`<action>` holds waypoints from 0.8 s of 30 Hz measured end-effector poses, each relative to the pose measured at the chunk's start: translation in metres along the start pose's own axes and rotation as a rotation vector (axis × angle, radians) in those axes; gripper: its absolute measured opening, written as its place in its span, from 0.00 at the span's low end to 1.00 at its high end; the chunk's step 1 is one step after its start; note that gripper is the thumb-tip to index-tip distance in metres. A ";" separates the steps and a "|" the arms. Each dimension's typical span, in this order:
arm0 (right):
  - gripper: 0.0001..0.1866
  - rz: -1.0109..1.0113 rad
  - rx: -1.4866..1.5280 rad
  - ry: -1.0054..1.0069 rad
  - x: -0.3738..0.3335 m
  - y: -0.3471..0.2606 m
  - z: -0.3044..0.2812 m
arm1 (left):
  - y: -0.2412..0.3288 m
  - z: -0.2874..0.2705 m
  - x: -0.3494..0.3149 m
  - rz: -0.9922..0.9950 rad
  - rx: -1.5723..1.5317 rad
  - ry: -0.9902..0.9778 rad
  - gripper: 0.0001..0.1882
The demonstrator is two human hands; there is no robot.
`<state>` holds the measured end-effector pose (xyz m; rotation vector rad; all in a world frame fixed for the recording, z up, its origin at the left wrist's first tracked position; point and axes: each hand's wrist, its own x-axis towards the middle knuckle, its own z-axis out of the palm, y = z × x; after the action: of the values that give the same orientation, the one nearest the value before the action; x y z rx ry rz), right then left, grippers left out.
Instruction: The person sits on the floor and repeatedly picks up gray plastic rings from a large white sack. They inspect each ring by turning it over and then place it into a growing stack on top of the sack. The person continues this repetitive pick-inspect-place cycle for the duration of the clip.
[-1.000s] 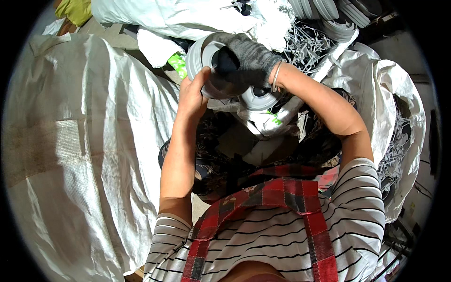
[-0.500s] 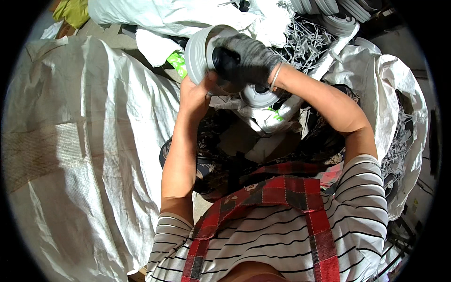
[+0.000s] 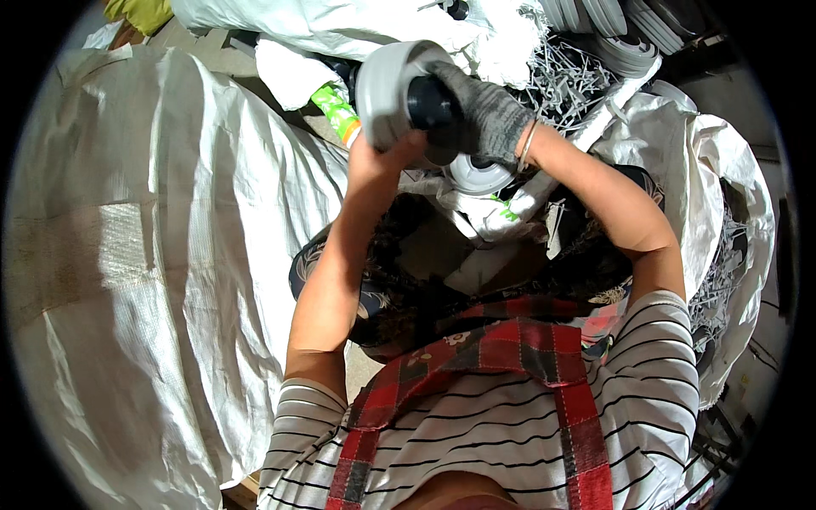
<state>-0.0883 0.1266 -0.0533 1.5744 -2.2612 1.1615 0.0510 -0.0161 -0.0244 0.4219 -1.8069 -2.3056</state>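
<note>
A light grey round plastic part (image 3: pixel 380 93) with a ridged rim is tilted up in front of me. My bare left hand (image 3: pixel 382 153) grips its lower edge, the thumb on the near side. In the middle of the part shows a black cylindrical piece (image 3: pixel 432 104). My right hand (image 3: pixel 489 115), in a grey knit glove, is curled round the far side of that piece; its fingertips are partly hidden. Below the right wrist lies another grey round plastic part (image 3: pixel 478 176) with a dark centre.
Thin grey plastic scraps (image 3: pixel 561 85) are heaped beyond my right hand, near stacked grey rings (image 3: pixel 595 17). A large white woven sack (image 3: pixel 170 255) fills the left. An open white sack (image 3: pixel 731 153) with scraps stands at right. A green packet (image 3: pixel 334 109) lies behind the left hand.
Both hands and the grey part have shifted slightly right in the picture, as has the background. The part has turned a little, showing more of the black piece.
</note>
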 end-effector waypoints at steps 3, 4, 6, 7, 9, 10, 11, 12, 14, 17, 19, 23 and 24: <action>0.37 0.596 0.563 -0.494 0.008 -0.007 -0.021 | -0.003 0.006 -0.003 -0.030 0.023 0.017 0.16; 0.36 0.725 0.682 -0.511 0.007 -0.006 -0.023 | -0.003 0.004 -0.002 -0.052 -0.030 0.000 0.17; 0.32 0.504 0.441 -0.371 0.000 -0.003 -0.018 | -0.003 0.006 0.000 -0.110 -0.021 -0.020 0.19; 0.29 0.145 0.104 -0.225 -0.003 -0.004 -0.013 | 0.001 0.008 -0.004 -0.147 0.043 -0.013 0.21; 0.24 0.541 0.614 -0.155 0.004 -0.032 -0.025 | 0.005 0.012 -0.012 -0.071 0.218 -0.023 0.25; 0.23 0.844 1.156 -0.100 0.005 -0.040 -0.027 | 0.005 0.019 -0.017 0.042 0.331 -0.050 0.28; 0.23 1.134 1.705 -0.029 0.006 -0.043 -0.029 | 0.004 0.023 -0.021 0.155 0.444 -0.077 0.30; 0.22 1.190 1.616 -0.010 0.000 -0.028 -0.030 | 0.003 0.022 -0.022 0.171 0.526 -0.129 0.38; 0.21 1.300 1.438 -0.001 -0.001 -0.011 -0.035 | -0.005 0.022 -0.016 0.538 0.673 -0.181 0.37; 0.18 1.296 1.180 0.252 -0.006 0.026 -0.059 | -0.022 0.018 -0.011 0.785 0.979 -0.393 0.43; 0.17 1.156 0.742 0.298 -0.011 0.064 -0.075 | -0.041 0.023 -0.010 0.860 1.204 -0.508 0.43; 0.21 0.133 -0.708 -0.149 -0.015 0.118 -0.075 | -0.055 0.028 -0.003 0.618 1.342 -0.697 0.38; 0.23 0.707 -0.015 0.080 -0.010 0.111 -0.057 | -0.059 0.020 -0.006 0.599 1.314 -0.670 0.38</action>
<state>-0.1947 0.1883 -0.0751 0.6895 -2.8452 1.2948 0.0517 0.0190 -0.0766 -0.7638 -2.9687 -0.6334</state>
